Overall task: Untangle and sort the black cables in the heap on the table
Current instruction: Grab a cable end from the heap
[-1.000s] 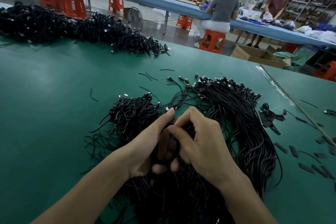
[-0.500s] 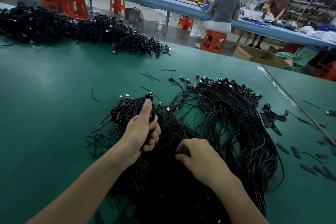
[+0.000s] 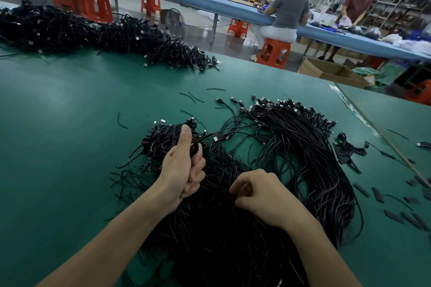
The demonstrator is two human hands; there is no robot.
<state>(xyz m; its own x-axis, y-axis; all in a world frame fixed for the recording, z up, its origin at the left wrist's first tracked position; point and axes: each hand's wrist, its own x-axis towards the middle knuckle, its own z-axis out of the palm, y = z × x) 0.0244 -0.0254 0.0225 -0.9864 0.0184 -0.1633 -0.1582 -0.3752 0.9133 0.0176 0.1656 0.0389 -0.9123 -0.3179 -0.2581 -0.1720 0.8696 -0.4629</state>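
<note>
A tangled heap of black cables (image 3: 210, 235) lies on the green table (image 3: 70, 135) right in front of me. My left hand (image 3: 184, 165) grips a small bundle of cables (image 3: 163, 140) at the heap's left side, thumb pointing up along it. My right hand (image 3: 261, 196) rests low on the heap, fingers curled and pinching thin cable strands. To the right, a long combed sheaf of sorted cables (image 3: 310, 158) curves from its plug ends at the back down toward me.
A second big heap of black cables (image 3: 98, 35) runs along the table's far left edge. Short black sleeves and cable scraps (image 3: 377, 196) lie scattered at the right. Orange stools (image 3: 275, 53), a cardboard box and two people at a blue bench stand beyond the table.
A second ago both hands were clasped together over the heap. The left hand has since moved up and left onto the bundle, and the right hand has dropped lower onto the heap.
</note>
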